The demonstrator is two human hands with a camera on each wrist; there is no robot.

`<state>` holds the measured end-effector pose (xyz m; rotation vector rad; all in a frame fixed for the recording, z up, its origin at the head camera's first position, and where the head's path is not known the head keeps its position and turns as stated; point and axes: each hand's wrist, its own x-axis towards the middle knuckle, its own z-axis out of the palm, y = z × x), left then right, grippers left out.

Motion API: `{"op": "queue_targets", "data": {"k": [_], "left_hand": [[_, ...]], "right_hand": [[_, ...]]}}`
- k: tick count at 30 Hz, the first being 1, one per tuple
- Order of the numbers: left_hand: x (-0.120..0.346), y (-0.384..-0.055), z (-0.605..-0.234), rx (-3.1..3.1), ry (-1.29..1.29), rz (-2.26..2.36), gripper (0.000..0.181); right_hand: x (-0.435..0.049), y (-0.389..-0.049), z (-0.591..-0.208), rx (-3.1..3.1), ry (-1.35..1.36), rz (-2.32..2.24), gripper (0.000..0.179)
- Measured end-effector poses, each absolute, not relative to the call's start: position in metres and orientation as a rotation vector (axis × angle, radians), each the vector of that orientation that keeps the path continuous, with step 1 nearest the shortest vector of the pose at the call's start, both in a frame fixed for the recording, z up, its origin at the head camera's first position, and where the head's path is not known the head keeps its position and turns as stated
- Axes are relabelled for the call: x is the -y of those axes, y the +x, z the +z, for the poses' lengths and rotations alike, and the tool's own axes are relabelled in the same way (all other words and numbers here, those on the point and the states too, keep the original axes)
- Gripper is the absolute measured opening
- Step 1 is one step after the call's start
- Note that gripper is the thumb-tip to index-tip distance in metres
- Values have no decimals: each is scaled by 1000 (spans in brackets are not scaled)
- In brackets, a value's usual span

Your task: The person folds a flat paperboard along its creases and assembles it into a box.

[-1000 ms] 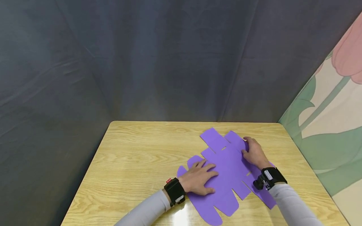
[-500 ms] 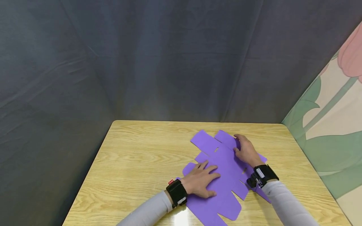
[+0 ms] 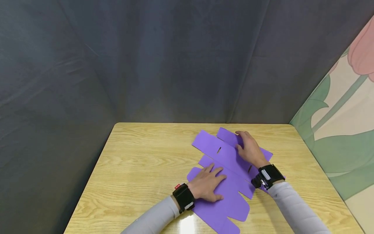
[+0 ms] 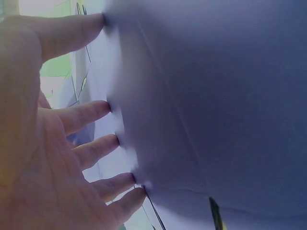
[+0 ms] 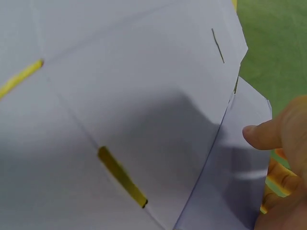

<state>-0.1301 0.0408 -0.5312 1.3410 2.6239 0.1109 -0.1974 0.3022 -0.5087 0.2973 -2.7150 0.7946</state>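
A purple unfolded cardboard box [image 3: 230, 201], with cut flaps and slots, lies across the right half of the table. My left hand [image 3: 205, 186] rests on its near panel with fingers spread, and in the left wrist view the fingertips [image 4: 112, 139] press its surface. My right hand [image 3: 251, 149] holds the long far-right flap [image 3: 229, 136] at its edge. The right wrist view shows the thumb [image 5: 259, 136] over the flap's inner face and the other fingers partly hidden behind it. This flap bends up along its crease, and the slotted panel [image 3: 230, 156] beside it looks slightly raised.
The wooden table [image 3: 140, 162] has its far edge against a dark grey curtain [image 3: 181, 65]. A floral curtain [image 3: 344, 123] hangs along the right side. Both wrists wear black camera straps.
My right hand has moved left and slightly away from me with the flap. The cardboard has turned counterclockwise, and its slotted panel has tilted up. My left hand stays nearly in place.
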Motion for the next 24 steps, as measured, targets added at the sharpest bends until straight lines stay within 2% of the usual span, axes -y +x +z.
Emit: {"op": "queue_targets", "data": {"k": [24], "left_hand": [[-52,-117,-528,-2802,1132,-6,78]], "right_hand": [[-254,-195,-472,2609,530,770,50]]}}
